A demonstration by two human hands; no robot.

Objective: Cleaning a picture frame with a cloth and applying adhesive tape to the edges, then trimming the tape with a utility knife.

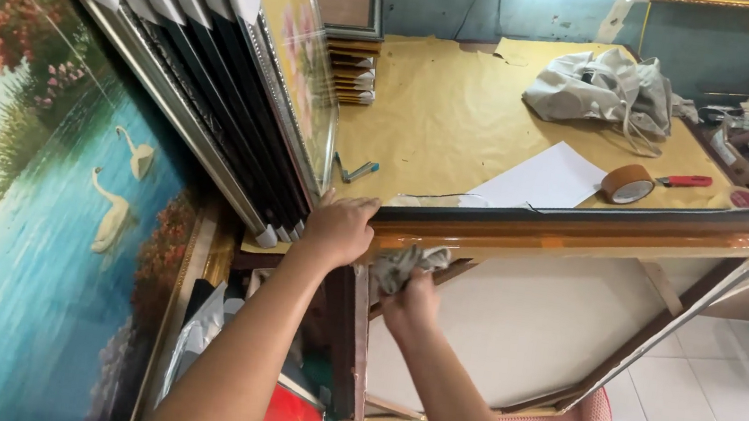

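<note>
Framing shop, yellow-papered table (442,124) far. Left hand (341,227) clamps picture frame (581,231) corner; right hand (411,303) fist-closed on grey rag (404,264). Frame tilted, could slip if grip loosens.

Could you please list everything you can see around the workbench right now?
large picture frame: one, brown and gold, held on edge against the table
rag: one, grey, pressed on the frame
table: one, covered in yellow paper
tape roll: one, brown, on the table
cutter: one, red, beside the tape
white sheet: one, on the table
crumpled cloth: one, grey-white, far side of the table
stacked frames: several, dark with white corners, leaning left
swan painting: one, blue, far left
left hand: grips the frame's corner
right hand: holds the rag
</note>
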